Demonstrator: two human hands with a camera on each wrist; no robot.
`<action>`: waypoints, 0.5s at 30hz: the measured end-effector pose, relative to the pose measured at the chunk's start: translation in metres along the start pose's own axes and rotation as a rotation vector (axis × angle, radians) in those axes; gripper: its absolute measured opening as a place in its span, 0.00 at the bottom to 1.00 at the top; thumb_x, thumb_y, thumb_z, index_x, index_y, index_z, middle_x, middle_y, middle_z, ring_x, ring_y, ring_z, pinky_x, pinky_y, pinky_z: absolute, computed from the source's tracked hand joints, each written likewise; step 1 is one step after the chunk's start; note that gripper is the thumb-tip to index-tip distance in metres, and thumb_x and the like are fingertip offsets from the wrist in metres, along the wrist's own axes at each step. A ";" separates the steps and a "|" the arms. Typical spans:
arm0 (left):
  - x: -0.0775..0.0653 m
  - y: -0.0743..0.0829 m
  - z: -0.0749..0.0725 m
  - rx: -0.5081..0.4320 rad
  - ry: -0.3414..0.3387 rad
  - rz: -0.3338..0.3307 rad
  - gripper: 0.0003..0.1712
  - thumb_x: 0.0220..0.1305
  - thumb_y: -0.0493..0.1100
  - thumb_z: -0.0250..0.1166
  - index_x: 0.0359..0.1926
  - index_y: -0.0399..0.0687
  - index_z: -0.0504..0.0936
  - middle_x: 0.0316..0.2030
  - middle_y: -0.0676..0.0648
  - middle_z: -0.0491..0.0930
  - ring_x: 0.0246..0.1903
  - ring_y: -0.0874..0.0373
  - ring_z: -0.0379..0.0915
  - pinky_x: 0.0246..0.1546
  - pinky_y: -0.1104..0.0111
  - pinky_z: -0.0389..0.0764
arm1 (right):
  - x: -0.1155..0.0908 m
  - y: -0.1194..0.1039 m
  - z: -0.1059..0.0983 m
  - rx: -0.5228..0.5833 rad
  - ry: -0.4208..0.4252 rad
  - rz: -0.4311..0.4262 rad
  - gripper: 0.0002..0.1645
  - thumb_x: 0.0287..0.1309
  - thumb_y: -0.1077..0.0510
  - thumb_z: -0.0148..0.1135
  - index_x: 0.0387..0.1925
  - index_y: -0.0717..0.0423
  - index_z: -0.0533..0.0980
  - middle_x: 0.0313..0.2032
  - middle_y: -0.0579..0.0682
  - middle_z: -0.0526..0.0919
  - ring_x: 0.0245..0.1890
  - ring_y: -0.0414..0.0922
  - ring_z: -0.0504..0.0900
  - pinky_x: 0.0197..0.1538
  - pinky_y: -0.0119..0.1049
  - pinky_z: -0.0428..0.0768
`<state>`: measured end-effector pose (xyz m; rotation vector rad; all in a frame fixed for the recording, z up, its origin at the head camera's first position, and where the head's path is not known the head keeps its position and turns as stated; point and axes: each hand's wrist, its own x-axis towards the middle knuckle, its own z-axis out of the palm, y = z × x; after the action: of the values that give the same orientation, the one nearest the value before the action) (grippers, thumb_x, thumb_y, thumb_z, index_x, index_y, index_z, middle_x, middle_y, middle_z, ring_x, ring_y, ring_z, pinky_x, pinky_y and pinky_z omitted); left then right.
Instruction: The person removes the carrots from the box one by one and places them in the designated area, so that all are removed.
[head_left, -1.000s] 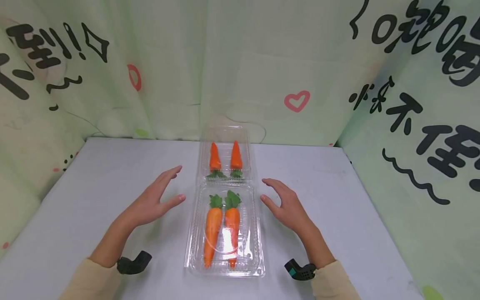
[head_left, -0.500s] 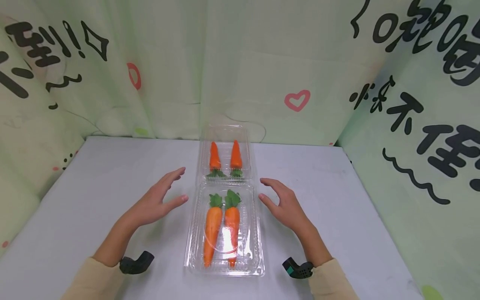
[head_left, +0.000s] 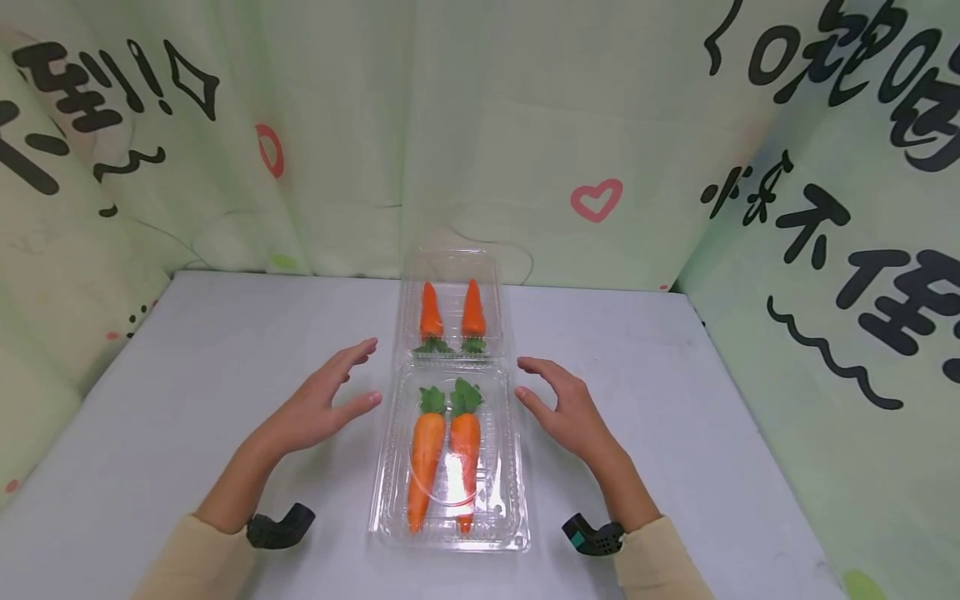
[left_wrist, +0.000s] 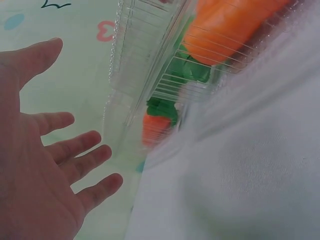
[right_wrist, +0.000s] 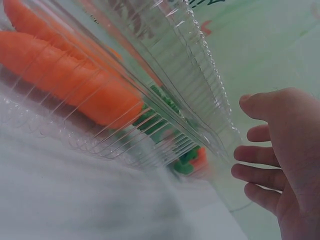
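Note:
In the head view, a clear plastic clamshell container [head_left: 512, 508] holds a pair of orange carrots with green leafy tops, a left carrot [head_left: 426, 462] and a right carrot [head_left: 466, 442]. End to end behind it stands a second clear container [head_left: 450, 267]. Inside that one lie a left carrot [head_left: 431, 312] and a right carrot [head_left: 472, 310], leaves toward me. My left hand [head_left: 311, 408] hovers left of the containers, fingers extended, touching nothing. On the other side my right hand [head_left: 567, 412] also holds nothing, its fingers gently bent and apart from the plastic.
A white tabletop [head_left: 300, 308] lies under everything. Pale green curtains [head_left: 510, 125] with black lettering and pink hearts hang behind and at both sides. Each wrist wears a black device, a left one [head_left: 281, 527] and a right one [head_left: 592, 536].
Both hands have drifted slightly inward, closer to the containers, the left one a little more. The containers and carrots stay in place.

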<state>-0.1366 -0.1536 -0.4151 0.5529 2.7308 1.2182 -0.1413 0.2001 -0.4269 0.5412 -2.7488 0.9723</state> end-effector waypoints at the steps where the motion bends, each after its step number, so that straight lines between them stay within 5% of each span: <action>1: 0.000 0.000 0.001 -0.002 -0.001 -0.001 0.44 0.63 0.53 0.63 0.75 0.55 0.52 0.72 0.42 0.58 0.69 0.42 0.58 0.63 0.41 0.69 | 0.000 0.000 0.000 0.001 0.001 -0.001 0.28 0.61 0.52 0.63 0.62 0.51 0.71 0.59 0.54 0.78 0.59 0.52 0.77 0.58 0.55 0.79; 15: 0.000 -0.001 0.004 -0.027 -0.015 0.005 0.44 0.63 0.55 0.62 0.75 0.56 0.52 0.72 0.42 0.59 0.69 0.41 0.59 0.63 0.42 0.69 | -0.001 0.003 0.002 0.023 -0.008 0.010 0.27 0.62 0.52 0.62 0.62 0.52 0.72 0.58 0.54 0.79 0.58 0.52 0.77 0.60 0.55 0.77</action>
<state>-0.1359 -0.1510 -0.4187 0.5636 2.6986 1.2446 -0.1417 0.2011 -0.4304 0.5367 -2.7529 1.0073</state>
